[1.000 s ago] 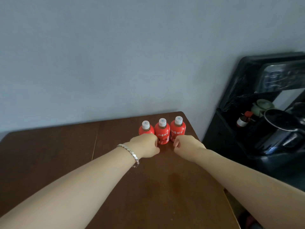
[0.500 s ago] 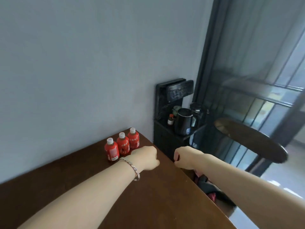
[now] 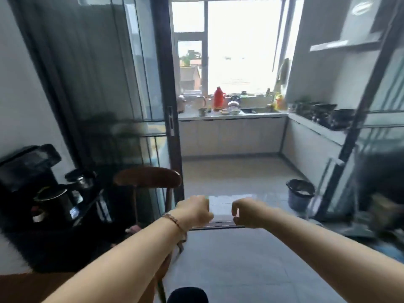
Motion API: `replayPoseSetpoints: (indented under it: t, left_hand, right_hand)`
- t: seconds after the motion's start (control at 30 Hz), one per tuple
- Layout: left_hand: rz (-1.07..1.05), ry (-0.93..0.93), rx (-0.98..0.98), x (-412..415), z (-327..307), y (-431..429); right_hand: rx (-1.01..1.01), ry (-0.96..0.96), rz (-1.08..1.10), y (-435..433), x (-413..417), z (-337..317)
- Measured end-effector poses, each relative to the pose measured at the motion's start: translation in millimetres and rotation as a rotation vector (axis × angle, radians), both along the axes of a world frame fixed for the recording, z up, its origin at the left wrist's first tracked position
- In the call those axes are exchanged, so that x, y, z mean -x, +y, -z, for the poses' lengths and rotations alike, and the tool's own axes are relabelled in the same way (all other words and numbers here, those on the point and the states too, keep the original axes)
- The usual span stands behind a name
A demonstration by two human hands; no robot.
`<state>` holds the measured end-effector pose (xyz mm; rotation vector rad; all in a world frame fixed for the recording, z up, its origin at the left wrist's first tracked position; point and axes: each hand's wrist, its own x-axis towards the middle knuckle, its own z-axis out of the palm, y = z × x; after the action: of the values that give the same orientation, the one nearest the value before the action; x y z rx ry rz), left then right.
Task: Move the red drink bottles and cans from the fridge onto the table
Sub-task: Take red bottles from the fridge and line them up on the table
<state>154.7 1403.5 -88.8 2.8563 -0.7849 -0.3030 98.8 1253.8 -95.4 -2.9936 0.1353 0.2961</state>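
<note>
Left hand (image 3: 194,212): extended forward at lower centre, fingers curled into a tight fist, nothing held; beaded bracelet (image 3: 175,221) on the wrist. Right hand (image 3: 247,213): extended level with the left, just beside it but not touching, fingers curled downward with a small gap between thumb and forefinger, nothing held. Both over the grey tiled floor (image 3: 229,263). Brown wooden surface (image 3: 19,287): only a corner in view at the bottom left edge, beside the left forearm. Red drink bottles: outside this view, position not determinable. Dark wooden chair (image 3: 148,177): curved backrest just left of the left hand, in front of the glass sliding door (image 3: 122,84). Black water dispenser (image 3: 26,167): against the left wall, with a black kettle (image 3: 54,202) and a glass jug (image 3: 79,180) on its shelf. Beyond the doorway: pale kitchen surface (image 3: 258,115) under a bright window (image 3: 240,44), carrying a red thermos flask (image 3: 218,99), a cream kettle (image 3: 201,102) and small cups; black hob (image 3: 314,108) on the right-hand run. Dark bucket (image 3: 300,194): on the floor to the right of the right hand, well apart from it. Right edge of the view blurred, detail there not readable
</note>
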Motion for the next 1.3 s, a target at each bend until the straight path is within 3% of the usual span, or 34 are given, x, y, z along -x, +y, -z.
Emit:
replayPoseSetpoints:
  t: [0.2,0.47,1.03,1.3]
  left_hand:
    - [0.348,-0.068,0.032,61,-27,-237]
    - [0.64,-0.101,0.118,146,-67,-504]
    - [1.21,-0.216,0.34,224,-164,-971]
    - [1.351,-0.286,0.416,263,-193,-1135]
  right_hand:
    - [0.094,0.009,0.345,-214,116,-35]
    - [0.141,-0.019,0.704,-443,248,-99]
    - [0.303,-0.131,1.331,-815,353,-183]
    - [0.465,-0.093,1.467,-955,386,-199]
